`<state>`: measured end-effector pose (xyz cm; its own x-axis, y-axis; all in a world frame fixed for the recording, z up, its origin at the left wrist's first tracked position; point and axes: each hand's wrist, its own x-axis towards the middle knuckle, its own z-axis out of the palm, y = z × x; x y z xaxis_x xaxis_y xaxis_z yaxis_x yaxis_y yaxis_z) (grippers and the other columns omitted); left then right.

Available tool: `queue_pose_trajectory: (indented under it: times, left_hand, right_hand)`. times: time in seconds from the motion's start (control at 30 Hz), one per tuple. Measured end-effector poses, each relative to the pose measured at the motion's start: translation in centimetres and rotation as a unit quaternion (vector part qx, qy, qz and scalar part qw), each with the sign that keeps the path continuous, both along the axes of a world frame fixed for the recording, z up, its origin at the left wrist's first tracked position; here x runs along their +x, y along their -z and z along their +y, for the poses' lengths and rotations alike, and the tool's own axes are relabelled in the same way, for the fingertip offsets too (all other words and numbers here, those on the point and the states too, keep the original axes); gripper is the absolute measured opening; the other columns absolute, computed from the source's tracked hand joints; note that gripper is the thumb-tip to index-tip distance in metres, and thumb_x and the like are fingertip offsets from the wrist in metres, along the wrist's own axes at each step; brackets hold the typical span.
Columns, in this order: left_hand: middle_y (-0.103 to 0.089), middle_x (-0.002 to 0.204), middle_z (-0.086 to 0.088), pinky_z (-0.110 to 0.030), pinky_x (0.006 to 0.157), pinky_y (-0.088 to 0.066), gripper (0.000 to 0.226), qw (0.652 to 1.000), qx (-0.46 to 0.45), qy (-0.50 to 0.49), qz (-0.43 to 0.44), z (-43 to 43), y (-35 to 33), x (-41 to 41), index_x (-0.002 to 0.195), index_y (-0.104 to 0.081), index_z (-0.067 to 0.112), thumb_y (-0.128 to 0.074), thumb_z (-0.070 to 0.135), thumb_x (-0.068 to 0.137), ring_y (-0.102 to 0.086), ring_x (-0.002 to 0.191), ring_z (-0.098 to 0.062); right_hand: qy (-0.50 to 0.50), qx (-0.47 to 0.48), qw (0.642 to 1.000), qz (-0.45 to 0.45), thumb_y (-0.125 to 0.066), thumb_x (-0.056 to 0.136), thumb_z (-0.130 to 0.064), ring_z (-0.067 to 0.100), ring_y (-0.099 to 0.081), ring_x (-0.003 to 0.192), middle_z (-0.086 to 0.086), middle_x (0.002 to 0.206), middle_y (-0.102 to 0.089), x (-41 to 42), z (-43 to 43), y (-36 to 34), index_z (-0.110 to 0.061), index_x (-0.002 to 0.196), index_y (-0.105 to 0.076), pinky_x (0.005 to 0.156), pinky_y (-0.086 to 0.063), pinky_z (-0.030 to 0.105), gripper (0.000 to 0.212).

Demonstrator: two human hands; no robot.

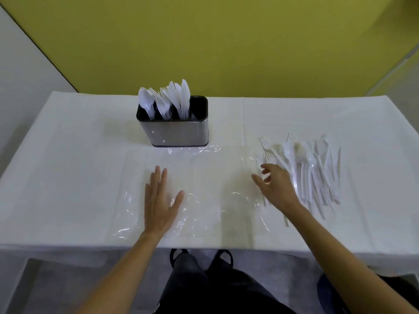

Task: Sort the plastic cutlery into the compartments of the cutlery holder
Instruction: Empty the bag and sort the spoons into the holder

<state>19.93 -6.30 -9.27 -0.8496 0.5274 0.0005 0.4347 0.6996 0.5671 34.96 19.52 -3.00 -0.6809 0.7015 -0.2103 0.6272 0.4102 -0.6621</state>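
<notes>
Right hand (275, 184) half-open, empty, reaching into loose cutlery pile (310, 171) near worktop's right edge. Left hand (159, 200) flat, empty, on clear plastic sheet (204, 200). Cutlery holder (174, 130) partly filled; big pile left.

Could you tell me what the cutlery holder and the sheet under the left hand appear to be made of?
Cutlery holder: seemingly brushed steel, with a soft grey sheen, and a black rim, probably plastic. Sheet: thin clear plastic film, wrinkled, with bright glints, the white tablecloth showing through.
</notes>
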Motion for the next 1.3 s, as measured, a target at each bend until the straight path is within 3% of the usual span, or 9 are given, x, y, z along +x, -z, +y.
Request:
queue_pose_trajectory:
  times: [0.1, 0.33, 0.43, 0.5, 0.6, 0.8, 0.87, 1.0, 1.3]
  left_hand:
    - [-0.011, 0.161, 0.003, -0.032, 0.120, 0.002, 0.071, 0.991, 0.077, -0.104, 0.034, -0.2, -0.8, -1.1, 0.151, -0.023, 0.017, -0.042, 0.049, 0.091, -0.003, 0.149, -0.013]
    - [-0.035, 0.145, -0.022, -0.052, 0.107, -0.026, 0.077, 0.919, -0.064, -0.390, -0.021, -2.8, -1.1, -3.6, 0.136, -0.041, -0.002, -0.071, 0.039, 0.078, -0.029, 0.135, -0.040]
    - [-0.044, 0.130, -0.022, -0.048, 0.097, -0.032, 0.061, 0.909, -0.092, -0.405, -0.018, -2.8, -1.7, -3.6, 0.119, -0.056, 0.002, -0.072, 0.041, 0.075, -0.037, 0.121, -0.040]
    - [-0.047, 0.125, -0.022, -0.047, 0.095, -0.033, 0.054, 0.905, -0.078, -0.417, -0.028, -2.7, -2.2, -3.8, 0.113, -0.059, 0.003, -0.074, 0.037, 0.074, -0.039, 0.117, -0.039]
    - [-0.055, 0.115, -0.019, -0.045, 0.092, -0.037, 0.042, 0.908, -0.022, -0.418, -0.037, -2.8, -2.6, -4.3, 0.106, -0.058, 0.005, -0.073, 0.030, 0.076, -0.047, 0.112, -0.038]
    - [-0.057, 0.089, -0.004, -0.029, 0.071, -0.036, 0.024, 0.892, 0.124, -0.420, -0.114, -4.4, -3.1, -4.6, 0.097, -0.056, 0.010, -0.068, 0.026, 0.083, -0.053, 0.082, -0.026]
    - [-0.055, 0.088, -0.003, -0.027, 0.073, -0.035, 0.025, 0.879, 0.163, -0.429, -0.130, -5.2, -3.1, -4.5, 0.098, -0.056, 0.009, -0.069, 0.025, 0.083, -0.052, 0.082, -0.024]
    - [-0.054, 0.077, 0.001, -0.026, 0.074, -0.038, 0.022, 0.875, 0.218, -0.405, -0.152, -5.9, -3.2, -4.1, 0.093, -0.054, 0.009, -0.070, 0.023, 0.085, -0.052, 0.076, -0.022]
    - [-0.067, 0.071, -0.002, -0.032, 0.060, -0.046, 0.011, 0.889, 0.210, -0.338, -0.227, -6.7, -4.1, -4.8, 0.079, -0.057, 0.018, -0.059, 0.019, 0.090, -0.055, 0.058, -0.025]
  right_hand:
    - [0.020, -0.044, 0.999, -0.012, -0.067, 0.086, -0.033, 0.017, -0.058, 0.089, 0.008, 0.120, -0.055, -0.4, -2.0, 1.4, -0.008, 0.134, -0.047, 0.082, -0.046, 0.029, 0.057]
    - [0.006, -0.045, 0.996, -0.079, -0.069, 0.082, -0.023, 0.028, -0.055, 0.106, 0.015, 0.118, -0.055, -2.4, -2.7, 2.6, -0.002, 0.135, -0.040, 0.082, -0.043, 0.031, 0.064]
    - [0.000, -0.069, 0.993, -0.100, -0.069, 0.082, -0.020, 0.020, -0.051, 0.088, 0.007, 0.100, -0.054, -3.2, -2.5, 2.7, -0.005, 0.125, -0.047, 0.074, -0.038, 0.026, 0.050]
    - [-0.012, -0.068, 0.991, -0.115, -0.068, 0.081, -0.020, 0.017, -0.049, 0.083, 0.008, 0.106, -0.057, -3.5, -2.2, 2.8, -0.014, 0.095, -0.056, 0.073, -0.038, 0.025, 0.019]
    - [-0.023, -0.052, 0.994, -0.098, -0.068, 0.078, -0.019, 0.022, -0.052, 0.090, 0.015, 0.113, -0.056, -3.5, -2.2, 3.0, -0.020, 0.068, -0.047, 0.074, -0.039, 0.025, 0.023]
    - [0.024, -0.004, 0.999, 0.026, -0.073, 0.077, -0.011, 0.030, -0.040, 0.129, 0.013, 0.134, -0.046, -3.1, -2.7, 1.8, -0.015, 0.076, -0.059, 0.085, -0.028, 0.021, 0.014]
    - [0.039, -0.056, 0.994, 0.084, -0.073, 0.076, -0.007, 0.031, -0.052, 0.117, 0.014, 0.117, -0.057, -3.1, -2.6, 1.3, -0.014, 0.070, -0.057, 0.086, -0.039, 0.026, 0.018]
    - [0.059, -0.180, 0.975, 0.115, -0.067, 0.084, -0.007, 0.028, -0.069, 0.068, 0.012, 0.096, -0.066, -2.7, -2.7, -0.3, -0.007, 0.080, -0.056, 0.054, -0.056, 0.036, 0.012]
    - [-0.042, -0.284, 0.942, 0.172, -0.060, 0.090, -0.007, 0.017, -0.067, 0.064, 0.009, 0.089, -0.068, -5.1, -4.5, -5.1, -0.010, 0.112, -0.042, 0.054, -0.050, 0.025, 0.028]
